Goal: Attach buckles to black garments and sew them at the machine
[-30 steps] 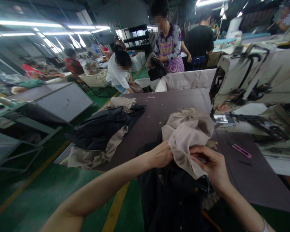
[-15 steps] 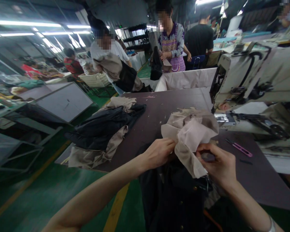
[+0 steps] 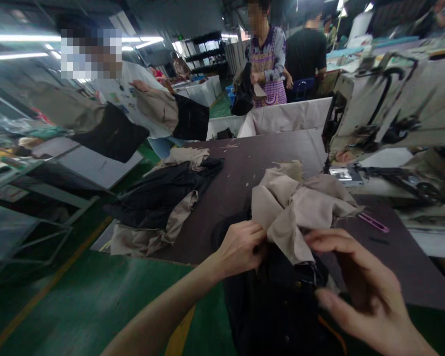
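Note:
A dark garment [image 3: 278, 311] with small round snaps or buttons down it hangs over the near table edge. Its beige cloth part [image 3: 282, 207] is bunched up on the tabletop. My left hand [image 3: 241, 247] is closed on the garment where the beige cloth meets the dark fabric; the fingertips are partly hidden. To the right, my right hand [image 3: 371, 287] is open, thumb and fingers spread around the loose edge of the beige cloth. Whether its fingertips touch the cloth I cannot tell. Pale threads hang from that edge.
Purple thread snips [image 3: 374, 222] lie right of the cloth on the brown table [image 3: 222, 198]. A sewing machine [image 3: 385, 113] stands at right. Another dark-and-beige garment [image 3: 163, 198] lies at left. Beyond, a co-worker [image 3: 133, 94] holds garments, and a cloth-lined bin [image 3: 289, 116] adjoins the table.
My right hand has let go of the cloth, opened and moved right and nearer. The beige cloth has spread to the right. The co-worker at left has moved left, swinging garments.

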Motion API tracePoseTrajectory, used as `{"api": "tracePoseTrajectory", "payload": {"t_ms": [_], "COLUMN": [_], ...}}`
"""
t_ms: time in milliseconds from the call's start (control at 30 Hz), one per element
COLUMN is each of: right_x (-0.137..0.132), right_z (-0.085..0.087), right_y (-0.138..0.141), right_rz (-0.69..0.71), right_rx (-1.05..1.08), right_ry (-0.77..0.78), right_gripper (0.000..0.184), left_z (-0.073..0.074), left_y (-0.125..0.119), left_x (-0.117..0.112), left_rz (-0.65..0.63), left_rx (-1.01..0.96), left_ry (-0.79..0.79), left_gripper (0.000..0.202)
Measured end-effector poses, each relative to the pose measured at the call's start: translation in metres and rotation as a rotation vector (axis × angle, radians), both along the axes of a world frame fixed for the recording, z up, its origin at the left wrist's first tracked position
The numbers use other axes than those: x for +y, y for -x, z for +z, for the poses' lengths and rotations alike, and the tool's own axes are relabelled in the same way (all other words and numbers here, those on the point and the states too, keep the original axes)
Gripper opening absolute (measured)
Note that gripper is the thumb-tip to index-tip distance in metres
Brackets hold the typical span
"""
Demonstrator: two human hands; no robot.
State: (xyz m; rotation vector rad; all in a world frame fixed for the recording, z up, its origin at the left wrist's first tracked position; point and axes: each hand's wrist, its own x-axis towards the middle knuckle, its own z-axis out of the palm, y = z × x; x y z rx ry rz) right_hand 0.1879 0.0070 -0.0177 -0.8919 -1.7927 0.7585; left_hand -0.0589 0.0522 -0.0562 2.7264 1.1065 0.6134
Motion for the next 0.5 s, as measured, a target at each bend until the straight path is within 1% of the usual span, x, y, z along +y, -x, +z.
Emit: {"api": "tracePoseTrajectory", "payload": {"t_ms": [33, 67, 100, 167, 233, 300, 333, 400, 433, 467, 500], "right_x": [-0.005, -0.008, -0.009, -0.006, 0.0, 0.005, 0.006, 0.009, 0.01, 0.011, 0.013], "right_z": [0.004, 0.007, 0.009, 0.008, 0.003, -0.003, -0.006, -0.011, -0.013, -0.014, -0.015], "right_y": [0.001, 0.002, 0.001, -0.001, -0.002, -0.003, -0.003, -0.002, -0.002, -0.001, -0.001], "right_rz": [0.028, 0.05, 0.056, 0.1, 0.16, 0.156, 0.136, 0.077, 0.052, 0.038, 0.033], "right_rx": [-0.055, -0.114, -0.157, -0.174, -0.138, -0.102, -0.084, -0.043, -0.024, -0.013, -0.012], "right_ry": [0.023, 0.034, 0.028, 0.025, 0.056, 0.089, 0.096, 0.097, 0.098, 0.104, 0.114], "right_gripper": [0.049, 0.057, 0.059, 0.053, 0.04, 0.026, 0.022, 0.022, 0.023, 0.024, 0.024], "left_z": [0.0, -0.001, -0.001, -0.004, -0.008, -0.008, -0.006, 0.003, 0.01, 0.019, 0.028], "left_y": [-0.001, -0.002, -0.003, -0.003, -0.002, -0.001, -0.001, 0.0, 0.0, -0.001, -0.002], "left_x": [0.0, -0.001, -0.001, -0.003, -0.004, -0.005, -0.005, -0.006, -0.006, -0.006, -0.006], "left_rz": [0.009, 0.017, 0.027, 0.054, 0.073, 0.069, 0.065, 0.07, 0.067, 0.047, 0.002], "left_rx": [-0.003, -0.007, -0.014, -0.034, -0.054, -0.065, -0.069, -0.086, -0.138, -0.222, -0.324], "left_ry": [-0.003, -0.004, -0.004, 0.006, 0.036, 0.087, 0.113, 0.144, 0.152, 0.156, 0.159], "left_gripper": [0.004, 0.004, 0.004, 0.005, 0.007, 0.009, 0.011, 0.007, 0.006, 0.013, 0.021]}}
